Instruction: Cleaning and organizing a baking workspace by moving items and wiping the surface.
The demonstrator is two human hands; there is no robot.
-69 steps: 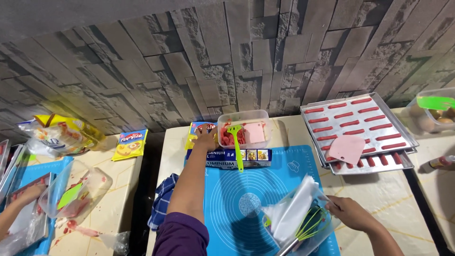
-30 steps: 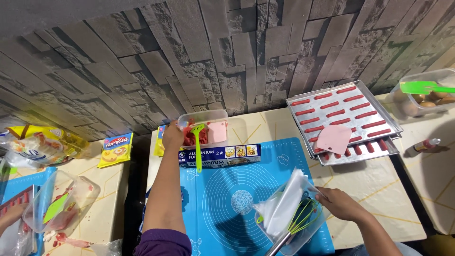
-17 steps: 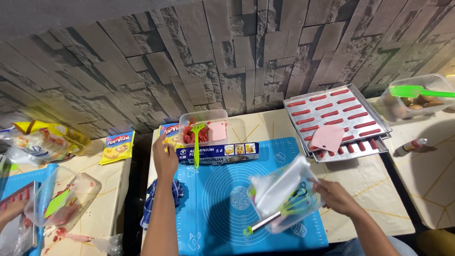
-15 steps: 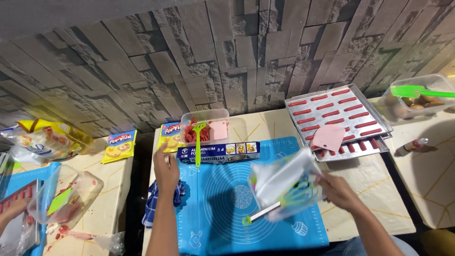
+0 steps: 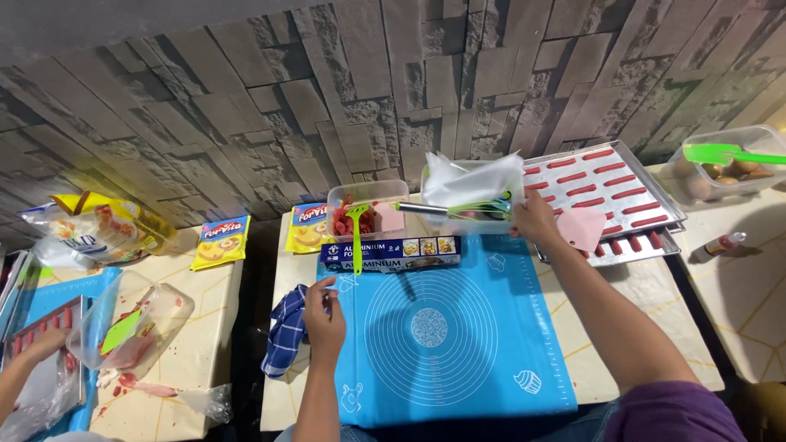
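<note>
We've got the right hand [image 5: 534, 219] up at the counter's [image 5: 647, 327] far edge, closed around a clear tub [image 5: 471, 196] stuffed with white plastic and a green whisk. It sits just beside the red-filled container [image 5: 367, 211] and the foil box [image 5: 390, 254]. The left hand [image 5: 325, 315] rests at the left edge of the blue baking mat [image 5: 458, 327], fingers curled on a checked blue cloth [image 5: 286, 331]. The middle of that mat lies open. A tray of red strips [image 5: 606, 192] fills the far right corner. The stone wall closes the back. At the left, another person's hand [image 5: 37, 348] is cut off by the frame; we can't tell what it grips.
</note>
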